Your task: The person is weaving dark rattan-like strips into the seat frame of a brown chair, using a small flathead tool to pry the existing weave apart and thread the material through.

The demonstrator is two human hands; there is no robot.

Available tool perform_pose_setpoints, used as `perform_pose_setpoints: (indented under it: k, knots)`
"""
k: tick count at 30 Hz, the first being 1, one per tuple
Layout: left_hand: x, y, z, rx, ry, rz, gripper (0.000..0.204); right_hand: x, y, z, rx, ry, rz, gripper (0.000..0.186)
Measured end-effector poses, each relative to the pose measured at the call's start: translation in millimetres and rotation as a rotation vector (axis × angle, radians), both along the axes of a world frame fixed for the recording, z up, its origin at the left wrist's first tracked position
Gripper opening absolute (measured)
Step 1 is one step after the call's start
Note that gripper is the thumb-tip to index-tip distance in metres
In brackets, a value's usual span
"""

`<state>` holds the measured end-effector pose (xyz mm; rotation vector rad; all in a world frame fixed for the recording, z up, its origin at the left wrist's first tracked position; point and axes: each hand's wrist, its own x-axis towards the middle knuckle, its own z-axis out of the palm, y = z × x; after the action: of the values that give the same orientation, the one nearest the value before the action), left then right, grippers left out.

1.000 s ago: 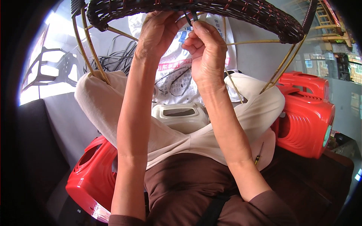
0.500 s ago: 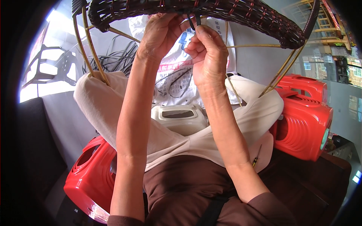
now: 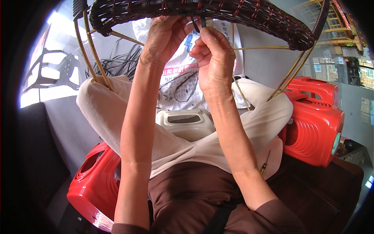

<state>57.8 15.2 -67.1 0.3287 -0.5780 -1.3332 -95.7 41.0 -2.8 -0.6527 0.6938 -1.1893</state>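
A dark brown woven wicker piece (image 3: pixel 202 11) with reddish strands spans the top of the view, on thin tan rods that rest by my legs. Just beneath its lower edge, my right hand (image 3: pixel 215 56) pinches a narrow dark strip (image 3: pixel 203 21) between thumb and forefinger, its other fingers curled. The strip runs up into the weave. Close by on the left, my left hand (image 3: pixel 165 39) is raised against the weave's underside, fingers drawn together beside a second dark strand. What its fingertips grip is partly hidden.
Between my legs sits a cream plastic stool (image 3: pixel 185 119) before a white printed sack (image 3: pixel 181 84). Loose dark strips (image 3: pixel 122 62) lie at the left. Red plastic stools (image 3: pixel 311 128) flank me on both sides. A thin tool (image 3: pixel 264 167) lies near my right forearm.
The woven piece has shifted very slightly at the top. Both hands stay at nearly the same place beneath it, and the right one still pinches the strip.
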Motion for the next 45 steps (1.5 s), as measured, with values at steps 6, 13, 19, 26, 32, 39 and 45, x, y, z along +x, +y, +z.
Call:
perform_pose_setpoints:
  k: [6, 13, 19, 26, 32, 39, 45]
  knots:
    - [-1.3, 0.7, 2.4, 0.000, 0.025, 0.013, 0.024, 0.9, -2.4, 0.6, -0.044, -0.005, 0.001, 0.012]
    - [-3.1, 1.4, 7.4, -0.132, 0.072, -0.126, 0.024, 1.4, 0.0, 2.8, -0.106, 0.020, 0.023, 0.011]
    - [0.9, 0.9, 0.6, -0.023, 0.008, -0.015, 0.025, 2.3, -0.3, 2.2, -0.157, 0.020, -0.013, 0.012]
    - [0.3, 1.5, -1.5, 0.015, -0.010, 0.028, 0.027, 2.0, -1.9, -5.6, -0.107, 0.025, 0.021, 0.012]
    - [0.6, 0.5, -1.3, 0.018, 0.002, 0.022, 0.025, 0.7, -6.4, -5.5, -0.070, 0.072, 0.045, 0.012]
    - [1.9, 1.0, -3.3, 0.033, -0.014, 0.006, 0.022, 1.7, -2.4, -1.0, -0.146, 0.050, 0.015, 0.009]
    - [3.0, 1.3, -3.2, 0.041, -0.029, 0.018, 0.021, 2.1, -0.6, 0.9, -0.176, 0.060, -0.013, 0.009]
